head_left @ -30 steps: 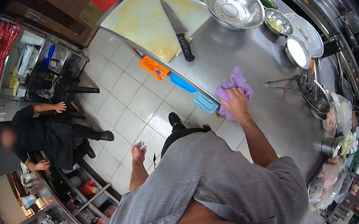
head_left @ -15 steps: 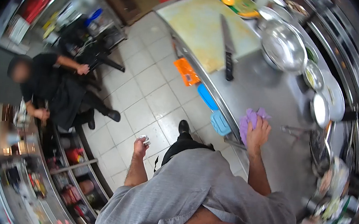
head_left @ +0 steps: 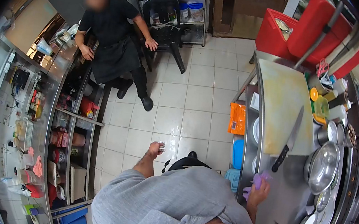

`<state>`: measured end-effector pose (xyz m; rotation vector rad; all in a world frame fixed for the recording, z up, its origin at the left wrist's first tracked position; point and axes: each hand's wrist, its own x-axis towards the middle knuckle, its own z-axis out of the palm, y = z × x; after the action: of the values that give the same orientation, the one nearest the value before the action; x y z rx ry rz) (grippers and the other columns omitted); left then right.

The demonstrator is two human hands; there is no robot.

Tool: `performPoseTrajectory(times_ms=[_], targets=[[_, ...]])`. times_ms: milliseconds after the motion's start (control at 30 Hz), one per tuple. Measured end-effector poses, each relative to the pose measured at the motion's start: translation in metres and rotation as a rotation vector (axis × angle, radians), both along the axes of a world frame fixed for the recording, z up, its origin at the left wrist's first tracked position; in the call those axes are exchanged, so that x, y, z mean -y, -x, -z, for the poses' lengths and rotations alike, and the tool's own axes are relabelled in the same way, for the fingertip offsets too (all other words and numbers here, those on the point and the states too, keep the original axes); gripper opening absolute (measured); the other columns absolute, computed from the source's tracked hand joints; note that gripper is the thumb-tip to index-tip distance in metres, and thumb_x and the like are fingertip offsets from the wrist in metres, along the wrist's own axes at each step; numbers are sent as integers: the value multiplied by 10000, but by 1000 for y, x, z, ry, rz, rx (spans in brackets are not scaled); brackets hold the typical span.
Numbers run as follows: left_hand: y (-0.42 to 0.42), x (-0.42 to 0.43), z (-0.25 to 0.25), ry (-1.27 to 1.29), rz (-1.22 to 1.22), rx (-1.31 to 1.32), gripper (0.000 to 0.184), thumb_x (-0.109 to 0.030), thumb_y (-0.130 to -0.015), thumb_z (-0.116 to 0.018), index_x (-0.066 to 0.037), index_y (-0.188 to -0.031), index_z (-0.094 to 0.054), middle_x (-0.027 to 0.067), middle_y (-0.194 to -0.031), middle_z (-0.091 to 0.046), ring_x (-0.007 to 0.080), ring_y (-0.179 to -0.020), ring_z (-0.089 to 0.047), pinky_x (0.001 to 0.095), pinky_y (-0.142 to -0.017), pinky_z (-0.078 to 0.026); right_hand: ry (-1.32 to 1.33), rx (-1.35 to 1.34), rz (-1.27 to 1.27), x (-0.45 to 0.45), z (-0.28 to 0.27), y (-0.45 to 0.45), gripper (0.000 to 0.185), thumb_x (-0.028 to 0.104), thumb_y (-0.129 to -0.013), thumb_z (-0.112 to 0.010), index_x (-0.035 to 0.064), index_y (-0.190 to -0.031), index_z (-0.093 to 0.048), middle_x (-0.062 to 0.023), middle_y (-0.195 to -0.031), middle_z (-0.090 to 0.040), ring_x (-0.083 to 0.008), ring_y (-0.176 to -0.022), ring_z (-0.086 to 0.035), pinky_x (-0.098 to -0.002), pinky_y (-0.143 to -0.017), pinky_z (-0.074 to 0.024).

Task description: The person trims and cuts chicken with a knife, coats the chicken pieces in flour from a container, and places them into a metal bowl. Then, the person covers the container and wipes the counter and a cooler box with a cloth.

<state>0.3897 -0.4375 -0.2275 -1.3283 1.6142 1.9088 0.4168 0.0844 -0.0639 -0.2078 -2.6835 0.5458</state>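
My right hand (head_left: 259,194) is closed around a crumpled purple cloth (head_left: 257,181) at the left edge of the steel counter (head_left: 284,186). Beyond it lies a large knife (head_left: 290,140), its black handle toward me and its blade across the stained cutting board (head_left: 284,102). My left hand (head_left: 154,149) hangs over the tiled floor, closed on a small white crumpled thing (head_left: 162,146). What that white thing is, I cannot make out.
Metal bowls (head_left: 324,167) line the counter's right side. A red cooler (head_left: 273,34) stands beyond the board. To the left, a person in black (head_left: 115,38) stands beside a black chair (head_left: 164,30). Loaded shelves (head_left: 69,143) run along the left, with tiled floor (head_left: 170,95) between.
My view has swung left, so the counter sits farther right and the other person shows more fully. My right hand still grips the purple cloth; my left keeps the white thing.
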Motion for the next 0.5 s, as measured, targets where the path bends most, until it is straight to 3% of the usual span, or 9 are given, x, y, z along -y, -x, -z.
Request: performPoseTrajectory(times_ms=[133, 200, 233, 433, 500], targets=[[82, 16, -17, -5, 59, -58, 156, -159, -824, -550, -64, -947, -529, 50, -850, -579, 161, -648, -559, 281, -526, -435, 115, 10, -115, 45, -26, 50, 429, 22, -601, -630, 54, -1027, -591, -134, -996, -532, -332, -918, -522, -413, -805, -434], [124, 30, -21, 24, 97, -83, 152, -159, -815, -570, -69, -923, -512, 45, -840, -571, 152, -643, -558, 279, -515, -440, 392, 11, -98, 70, -49, 92, 428, -4, -607, -622, 17, -1031, -569, -149, -975, -538, -335, -934, -523, -392, -830, -423], [149, 34, -23, 6, 70, -139, 154, -165, -817, -567, -76, -931, -515, 44, -853, -573, 151, -655, -552, 283, -527, -441, 400, 15, -85, 78, -53, 114, 428, -4, -607, -622, 17, -1031, -569, -149, -975, -538, -335, -934, -523, -392, -830, -423], [245, 34, -13, -150, -4, -338, 153, -167, -848, -514, -91, -981, -529, 38, -872, -588, 151, -684, -539, 282, -535, -436, 633, -104, -71, 95, -61, 266, 387, -14, -654, -590, -5, -1040, -570, -103, -972, -579, -202, -907, -561, -311, -818, -441], [259, 40, -4, -200, -37, -284, 163, -174, -858, -499, -83, -989, -530, 38, -853, -589, 156, -665, -547, 275, -510, -433, 708, -138, -77, 98, -61, 317, 389, -14, -640, -609, -11, -1028, -576, -121, -963, -575, -237, -884, -573, -326, -803, -457]])
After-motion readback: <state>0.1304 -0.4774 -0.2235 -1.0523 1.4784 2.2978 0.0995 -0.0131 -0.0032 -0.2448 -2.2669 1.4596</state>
